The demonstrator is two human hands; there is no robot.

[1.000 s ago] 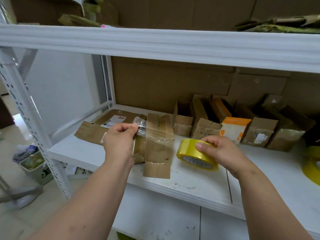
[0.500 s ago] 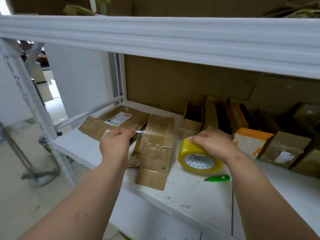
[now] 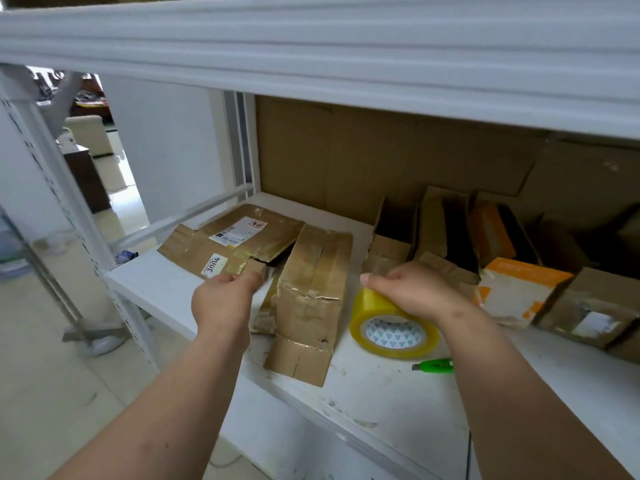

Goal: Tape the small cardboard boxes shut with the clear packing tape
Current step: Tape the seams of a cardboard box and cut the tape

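1. White shelf (image 3: 398, 396) carries everything; a 2nd shelf board runs across above it.
2. Flat cardboard box (image 3: 311, 289) lies near the shelf's front edge, left of centre, long side running front to back. Glossy tape already on its top; one flap end sticks out twd the front edge.
3. Tape roll (image 3: 393, 329), yellowish-clear, stands tilted on the shelf just right of that box, core facing the front edge; printed triangles visible inside the core.
4. Right hand (image 3: 412, 292) rests on top of the roll, fingers (image 3: 372, 279) curled over its upper rim, gripping it.
5. Left hand (image 3: 221, 301) is at the box's left side, by the shelf's left front corner. Fingers bunched w/ tips together in a pinch; whatever they pinch is too thin/clear to make out, prob. the tape end, can't tell for sure.
6. 2nd flattened box (image 3: 239, 244) w/ shipping labels lies behind the left hand, twd the shelf's left edge, partly under the first box.
7. Green cutter (image 3: 434, 366) lies on the shelf just in front of the roll, right of it, apart from both hands.
8. Row of small boxes along the back: open brown ones (image 3: 394, 233), an orange-and-white one (image 3: 519, 289), a brown one w/ label (image 3: 592, 310) at the right edge.
9. Cardboard sheets (image 3: 381, 154) line the shelf's back wall.
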